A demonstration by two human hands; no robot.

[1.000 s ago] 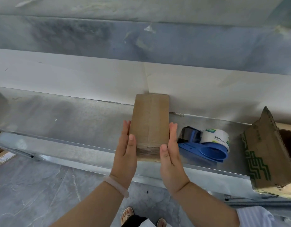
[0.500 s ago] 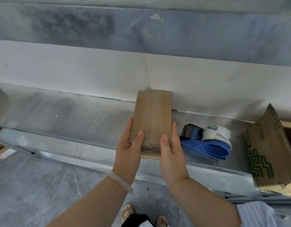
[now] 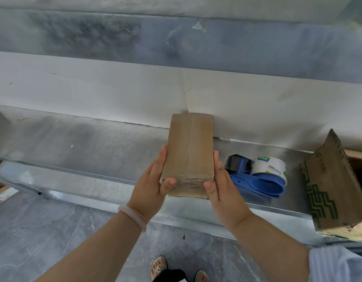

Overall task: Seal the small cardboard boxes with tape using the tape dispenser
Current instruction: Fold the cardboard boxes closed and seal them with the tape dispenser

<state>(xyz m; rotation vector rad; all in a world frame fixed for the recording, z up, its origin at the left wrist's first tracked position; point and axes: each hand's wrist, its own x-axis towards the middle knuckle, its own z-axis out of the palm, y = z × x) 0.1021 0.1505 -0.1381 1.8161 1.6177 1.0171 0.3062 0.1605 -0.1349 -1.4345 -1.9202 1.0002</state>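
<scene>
Head view looks down on a small brown rectangular cardboard box (image 3: 189,151) at the centre of the frame, held lengthwise above a grey metal shelf (image 3: 84,143); whether its far end touches the white wall behind cannot be told. The left hand (image 3: 153,186) grips the box's left side, fingers laid along the wall and thumb hooked over the near end face. The right hand (image 3: 223,190) mirrors it on the right side, thumb pressed on the same end. A glossy strip seems to run along the top centre seam and down over the near end, so this face looks already taped. Just right of the box, a blue plastic tape dispenser (image 3: 257,182) carrying a white roll of clear tape (image 3: 270,167) lies on the shelf, untouched. A larger open cardboard carton with green print (image 3: 326,190) stands at the right edge. The box probably weighs little and is stiff at its edges but yielding in the panel middles, and taped areas will be slick. Holding it by the long side walls near the corners should keep it square.
</scene>
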